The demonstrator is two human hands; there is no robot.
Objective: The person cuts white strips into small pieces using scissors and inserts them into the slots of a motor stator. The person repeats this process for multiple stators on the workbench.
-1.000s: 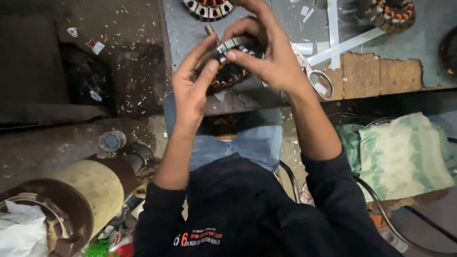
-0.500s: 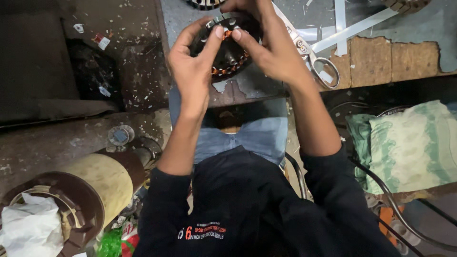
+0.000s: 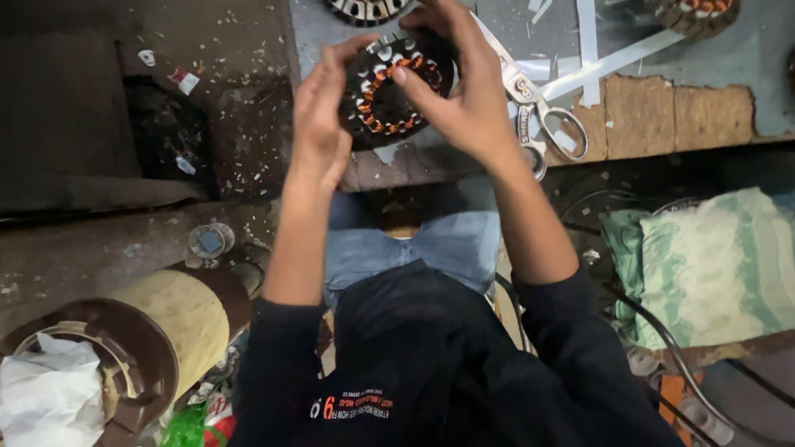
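At the upper centre of the frame, a round motor stator (image 3: 387, 91) with copper windings is held above the bench edge (image 3: 464, 161), facing up for viewing. The left hand (image 3: 319, 124) clamps its left rim; the right hand (image 3: 464, 99) grips its right, thumb pressing the windings. Scissors (image 3: 538, 112) lie just right.

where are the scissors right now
In the head view, the scissors lie on the bench at upper right, just right of the right hand, their handles near the bench's front edge.
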